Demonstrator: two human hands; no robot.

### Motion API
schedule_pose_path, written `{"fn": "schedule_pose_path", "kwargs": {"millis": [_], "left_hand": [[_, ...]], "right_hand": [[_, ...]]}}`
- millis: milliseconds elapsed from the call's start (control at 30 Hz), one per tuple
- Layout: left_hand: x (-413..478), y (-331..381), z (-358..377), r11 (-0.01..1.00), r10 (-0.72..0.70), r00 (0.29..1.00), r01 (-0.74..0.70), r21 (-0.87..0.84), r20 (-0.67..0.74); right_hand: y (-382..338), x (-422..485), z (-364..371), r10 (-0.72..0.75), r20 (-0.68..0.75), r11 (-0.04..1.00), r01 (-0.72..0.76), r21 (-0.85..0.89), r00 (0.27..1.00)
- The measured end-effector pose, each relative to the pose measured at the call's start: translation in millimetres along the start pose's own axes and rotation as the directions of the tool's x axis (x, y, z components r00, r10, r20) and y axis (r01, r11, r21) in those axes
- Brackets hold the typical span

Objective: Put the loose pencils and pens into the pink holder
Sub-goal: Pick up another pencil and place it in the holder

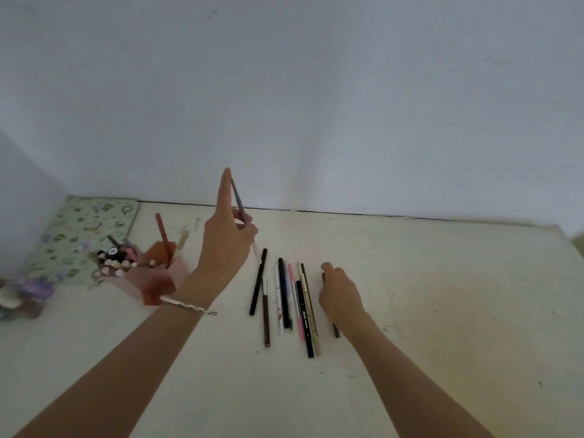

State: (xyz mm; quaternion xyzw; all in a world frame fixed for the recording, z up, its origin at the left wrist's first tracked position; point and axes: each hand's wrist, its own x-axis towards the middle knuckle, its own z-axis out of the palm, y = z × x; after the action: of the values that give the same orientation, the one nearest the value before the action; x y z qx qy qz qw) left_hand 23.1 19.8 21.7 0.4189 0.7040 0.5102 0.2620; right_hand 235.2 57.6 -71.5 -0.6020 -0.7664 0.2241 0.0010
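I see my left hand [226, 245] pinched on one grey pencil [239, 200], lifted right of the pink holder [151, 279], which already carries several. My right hand [339, 295] closes over a dark pen [336, 330]. About nine loose pens [289, 298] remain between my hands.

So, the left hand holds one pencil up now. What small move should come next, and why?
Probably carry the left hand to the left, over the pink holder, and lower the grey pencil into it. The pencil is already lifted off the table in the grip, and the holder stands just left of that hand. The right hand rests on another pen among the loose ones.
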Motion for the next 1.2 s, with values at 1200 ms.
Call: {"fn": "schedule_pose_path", "kwargs": {"millis": [1200], "left_hand": [[20, 9, -149, 0.892, 0.283, 0.926, -0.159, 0.423, -0.249]], "right_hand": [[-219, 6, 29, -0.550, -0.527, 0.713, 0.693, 0.107, 0.648]]}}
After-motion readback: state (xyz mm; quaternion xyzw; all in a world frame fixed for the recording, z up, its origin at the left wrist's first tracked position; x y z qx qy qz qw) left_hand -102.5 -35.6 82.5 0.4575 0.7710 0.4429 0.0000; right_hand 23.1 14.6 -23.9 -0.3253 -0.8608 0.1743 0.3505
